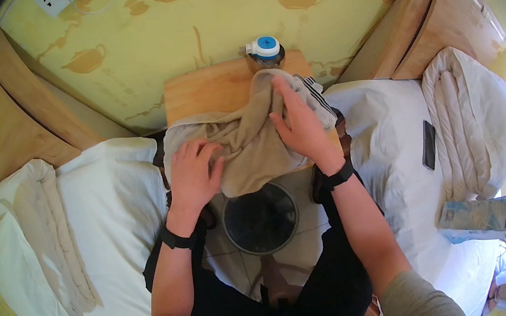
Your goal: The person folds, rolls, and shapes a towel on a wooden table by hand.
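Observation:
A crumpled beige cloth (253, 158), a garment or towel, lies over a small wooden bedside table (204, 87) in front of me. Its front edge hangs past the tabletop. My left hand (194, 171) rests on the left part of the cloth, fingers slightly bent and thumb apart. On the right, my right hand (299, 125) lies with fingers stretched along a raised fold. Neither hand visibly grips the cloth. Black-and-white striped trim (316, 93) shows beyond my right hand.
A dark round bin (261, 220) stands on the tiled floor between my legs. At the table's back is a blue-and-white plug-in device (265, 47). White beds (115, 216) flank me; the right one bears a phone (429, 145) and a paper bag (474, 214).

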The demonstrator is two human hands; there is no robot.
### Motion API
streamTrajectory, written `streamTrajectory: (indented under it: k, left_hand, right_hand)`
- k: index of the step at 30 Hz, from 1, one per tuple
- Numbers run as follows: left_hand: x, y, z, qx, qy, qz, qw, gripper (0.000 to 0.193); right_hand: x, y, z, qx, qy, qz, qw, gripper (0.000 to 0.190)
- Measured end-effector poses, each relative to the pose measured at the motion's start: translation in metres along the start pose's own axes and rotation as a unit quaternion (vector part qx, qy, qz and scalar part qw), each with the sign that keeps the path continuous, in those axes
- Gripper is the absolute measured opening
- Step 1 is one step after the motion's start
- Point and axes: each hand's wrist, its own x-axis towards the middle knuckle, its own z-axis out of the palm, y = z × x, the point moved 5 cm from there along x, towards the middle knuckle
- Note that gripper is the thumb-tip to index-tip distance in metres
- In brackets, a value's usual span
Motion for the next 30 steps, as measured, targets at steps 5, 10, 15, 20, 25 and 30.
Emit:
streamTrajectory:
  k: [5, 10, 15, 20, 25, 30]
  left_hand:
    - [-0.001, 0.001, -0.001, 0.080, 0.083, -0.003, 0.993, 0.055]
    - [-0.002, -0.030, 0.007, 0.084, 0.080, -0.048, 0.992, 0.064]
    - [-0.003, -0.020, 0.023, 0.120, 0.029, -0.068, 0.990, 0.067]
    - [-0.007, 0.007, 0.034, 0.062, -0.032, 0.006, 0.998, 0.063]
    - [-0.010, 0.030, 0.041, 0.015, -0.045, 0.095, 0.994, 0.059]
    - [0.004, 0.001, 0.031, 0.010, -0.084, 0.059, 0.995, 0.060]
  right_hand:
    - [-0.007, 0.019, -0.010, -0.083, -0.242, 0.056, 0.965, 0.045]
    - [-0.026, 0.019, -0.014, -0.188, -0.220, 0.007, 0.957, 0.061]
    - [-0.044, 0.038, -0.015, -0.244, -0.256, 0.027, 0.935, 0.081]
    - [-0.057, 0.031, -0.001, -0.263, -0.308, -0.045, 0.913, 0.073]
    - [-0.055, 0.020, -0.003, -0.193, -0.381, -0.025, 0.904, 0.067]
    - [-0.053, 0.007, -0.013, -0.133, -0.430, -0.021, 0.893, 0.067]
